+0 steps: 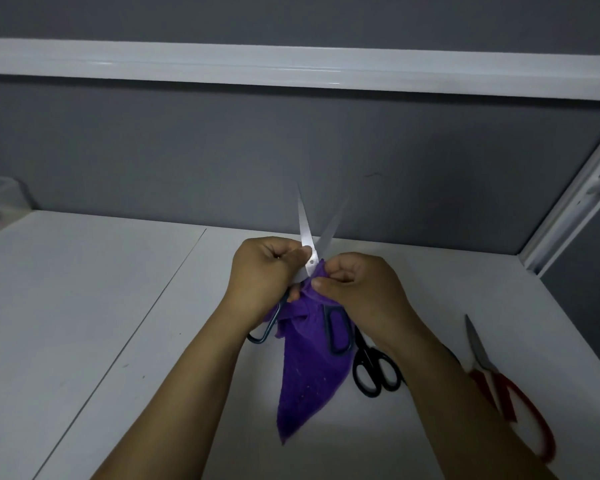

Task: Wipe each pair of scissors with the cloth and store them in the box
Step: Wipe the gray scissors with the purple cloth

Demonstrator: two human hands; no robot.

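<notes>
Upright, scissors (305,233) between left fingers (289,253), cloth (305,368) pinched by right fingers (342,270)

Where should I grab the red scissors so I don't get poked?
Take the red scissors by their red handle loops, reaching down from the near side. The loops lie closest to you, and the pointed blade end aims away from you, so that end is safest.

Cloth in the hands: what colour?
Purple; the cloth shows best in the head view, hanging below the hands.
</notes>
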